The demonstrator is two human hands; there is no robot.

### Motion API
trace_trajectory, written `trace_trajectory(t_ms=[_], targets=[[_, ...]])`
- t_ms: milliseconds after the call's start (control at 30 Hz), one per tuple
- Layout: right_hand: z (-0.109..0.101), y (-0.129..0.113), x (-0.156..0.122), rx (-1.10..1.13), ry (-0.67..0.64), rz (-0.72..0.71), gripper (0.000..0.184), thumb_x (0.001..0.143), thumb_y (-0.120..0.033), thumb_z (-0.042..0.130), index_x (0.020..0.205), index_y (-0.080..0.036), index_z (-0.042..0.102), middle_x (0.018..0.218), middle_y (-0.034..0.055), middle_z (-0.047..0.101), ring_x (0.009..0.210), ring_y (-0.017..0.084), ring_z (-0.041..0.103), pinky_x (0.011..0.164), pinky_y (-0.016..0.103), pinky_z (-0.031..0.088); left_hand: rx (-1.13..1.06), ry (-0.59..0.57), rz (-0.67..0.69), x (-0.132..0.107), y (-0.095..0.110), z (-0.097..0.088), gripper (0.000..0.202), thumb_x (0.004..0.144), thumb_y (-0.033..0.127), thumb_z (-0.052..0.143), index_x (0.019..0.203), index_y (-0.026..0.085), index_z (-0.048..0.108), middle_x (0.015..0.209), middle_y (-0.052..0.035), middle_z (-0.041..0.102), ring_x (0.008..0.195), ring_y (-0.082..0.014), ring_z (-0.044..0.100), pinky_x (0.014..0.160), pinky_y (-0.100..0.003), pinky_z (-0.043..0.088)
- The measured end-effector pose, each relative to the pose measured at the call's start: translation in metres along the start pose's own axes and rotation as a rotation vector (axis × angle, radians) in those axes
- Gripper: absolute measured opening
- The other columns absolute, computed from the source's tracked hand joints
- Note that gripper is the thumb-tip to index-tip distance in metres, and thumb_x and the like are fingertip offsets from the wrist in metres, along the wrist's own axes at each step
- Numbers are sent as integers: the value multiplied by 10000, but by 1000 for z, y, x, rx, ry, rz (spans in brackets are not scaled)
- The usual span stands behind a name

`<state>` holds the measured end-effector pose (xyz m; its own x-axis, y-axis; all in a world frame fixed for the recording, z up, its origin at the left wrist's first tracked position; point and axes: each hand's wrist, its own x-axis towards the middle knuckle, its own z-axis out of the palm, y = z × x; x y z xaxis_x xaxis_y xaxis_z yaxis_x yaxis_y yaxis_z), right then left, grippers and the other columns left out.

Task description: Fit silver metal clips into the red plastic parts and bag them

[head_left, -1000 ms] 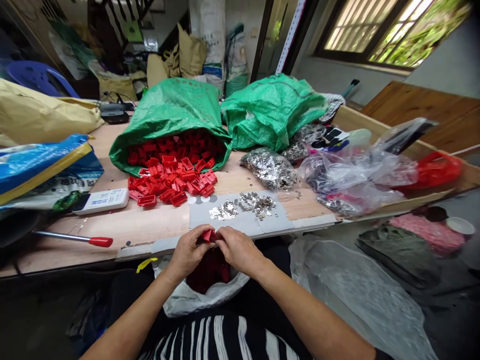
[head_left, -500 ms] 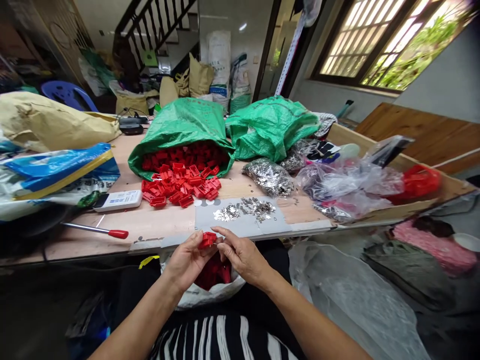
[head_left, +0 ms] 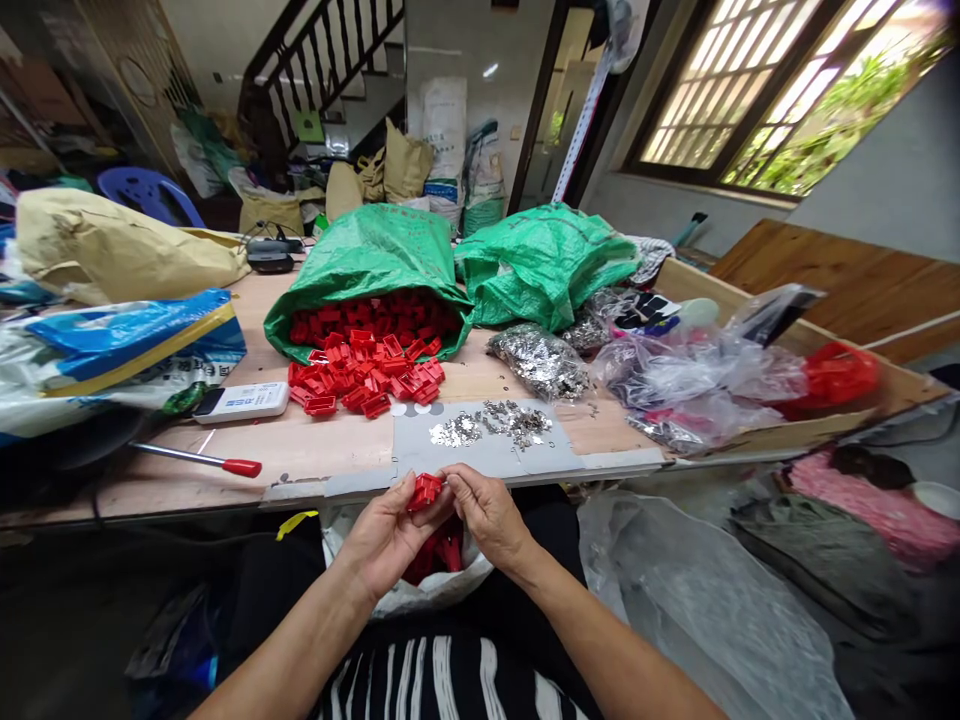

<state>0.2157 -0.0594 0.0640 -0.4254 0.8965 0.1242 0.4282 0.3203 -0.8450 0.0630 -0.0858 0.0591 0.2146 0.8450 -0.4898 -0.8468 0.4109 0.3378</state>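
My left hand [head_left: 390, 530] grips a small red plastic part [head_left: 425, 491] between thumb and fingers, just in front of the table edge. Close beside it, my right hand [head_left: 487, 515] is closed in a pinch at the part's right side; whatever its fingertips hold is too small to make out. Below both hands an open white sack [head_left: 457, 590] in my lap holds more red parts. Small flat metal pieces [head_left: 517, 424] lie in two loose groups on a grey sheet [head_left: 420, 455] at the table's front. Behind them is a heap of red parts [head_left: 367, 372].
A green sack [head_left: 375, 240] spills the red parts; another green sack [head_left: 547, 260] lies beside it. A clear bag of metal pieces [head_left: 541, 362] and a wooden tray [head_left: 750, 432] with plastic bags are at right. A red-tipped lever [head_left: 241, 467] juts in from the left.
My right fingers, extended and spread over the part before, have drawn together into a pinch beside it. The left hand still holds the red part, now tilted differently. The camera view has shifted slightly.
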Motion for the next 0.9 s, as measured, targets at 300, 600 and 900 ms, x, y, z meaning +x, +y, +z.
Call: trace_trajectory(t_ms=[300, 600, 900], targets=[[8, 8, -12, -212, -59, -4, 223, 850, -334, 612, 1032, -207, 593, 713, -20, 626, 645, 134, 569, 618, 208, 385, 111, 77, -35, -2, -18, -20, 83, 848, 240, 626, 858, 158, 617, 864, -67, 726, 784, -176, 703, 810, -353, 557], [-17, 29, -7, -331, -96, 82, 274, 860, -362, 606, 1104, -236, 610, 760, -15, 671, 698, 142, 621, 642, 217, 411, 750, 62, 98, 10, -22, -64, 380, 626, 259, 821, 971, 178, 683, 942, -71, 728, 788, -168, 674, 744, -264, 518], [-65, 58, 43, -754, 231, 249, 174, 887, -230, 525, 1038, -210, 609, 1013, 50, 660, 864, 200, 634, 711, 287, 440, 1023, 215, 861, 31, 54, -27, 496, 789, 269, 649, 1266, 256, 514, 1199, -82, 609, 964, -190, 637, 857, -327, 485]])
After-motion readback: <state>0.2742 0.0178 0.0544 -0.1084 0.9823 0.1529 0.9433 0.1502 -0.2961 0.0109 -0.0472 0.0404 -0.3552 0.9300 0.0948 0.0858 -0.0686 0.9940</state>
